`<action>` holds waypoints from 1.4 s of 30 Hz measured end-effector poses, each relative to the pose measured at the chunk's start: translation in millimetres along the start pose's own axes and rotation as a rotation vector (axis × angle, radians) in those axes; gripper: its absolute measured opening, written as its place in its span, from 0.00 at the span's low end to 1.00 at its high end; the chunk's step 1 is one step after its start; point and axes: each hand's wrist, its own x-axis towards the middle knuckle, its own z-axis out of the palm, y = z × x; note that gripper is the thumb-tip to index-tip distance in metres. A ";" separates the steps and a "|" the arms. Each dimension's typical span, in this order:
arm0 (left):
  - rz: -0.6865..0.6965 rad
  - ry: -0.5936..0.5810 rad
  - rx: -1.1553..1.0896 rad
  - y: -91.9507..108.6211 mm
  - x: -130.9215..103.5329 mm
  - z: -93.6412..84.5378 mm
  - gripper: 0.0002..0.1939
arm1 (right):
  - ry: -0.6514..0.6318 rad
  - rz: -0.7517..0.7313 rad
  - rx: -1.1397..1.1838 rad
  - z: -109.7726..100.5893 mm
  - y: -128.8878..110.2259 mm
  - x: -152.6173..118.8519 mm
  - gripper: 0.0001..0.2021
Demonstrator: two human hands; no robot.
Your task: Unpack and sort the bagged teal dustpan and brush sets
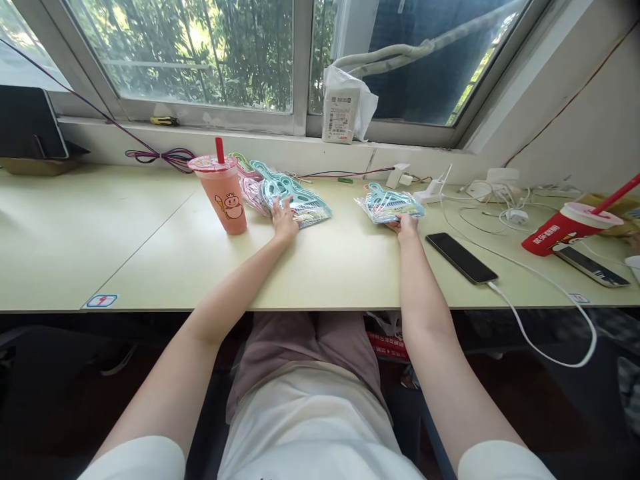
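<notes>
On the pale desk [165, 267] lies a pile of clear plastic packs [313, 205] holding teal and pink flat plastic pieces with rounded, looped ends; their exact kind is unclear. My left hand [284, 220] rests on the near side of this pile with its fingers spread. To the right, a separate clear pack [393, 202] with teal pieces and a printed lower part is gripped at its near right edge by my right hand [406, 225]. Some of the right fingers are hidden beneath that pack.
A pink drink cup [226, 203] with a red straw stands left of the pile. On the right are a black phone [461, 257] on a white cable [530, 267], a red cup [565, 230] and tangled chargers [500, 200]. A white box [341, 115] stands on the windowsill.
</notes>
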 end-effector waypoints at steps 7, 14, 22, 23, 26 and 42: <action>-0.130 0.209 -0.216 -2.4 -1.2 1.5 0.44 | 0.107 0.080 -0.292 1.4 -2.7 16.4 0.14; -0.155 0.110 -0.185 -9.0 10.0 -4.2 0.44 | 0.403 -0.260 -0.704 -2.9 -9.8 1.0 0.29; -0.088 0.067 0.038 -1.4 5.1 -8.4 0.31 | -0.204 -0.801 -0.817 66.2 13.0 -89.6 0.14; -0.033 0.073 0.055 -0.2 3.7 -10.0 0.28 | -0.329 -0.819 -0.823 77.8 19.4 -98.2 0.15; 0.107 0.071 0.088 1.5 0.3 -13.3 0.19 | -0.561 -0.775 -0.807 104.3 34.3 -111.2 0.28; 0.132 -0.023 -0.043 -7.5 7.1 -21.0 0.08 | -0.672 -0.340 -0.637 95.4 26.8 -102.7 0.16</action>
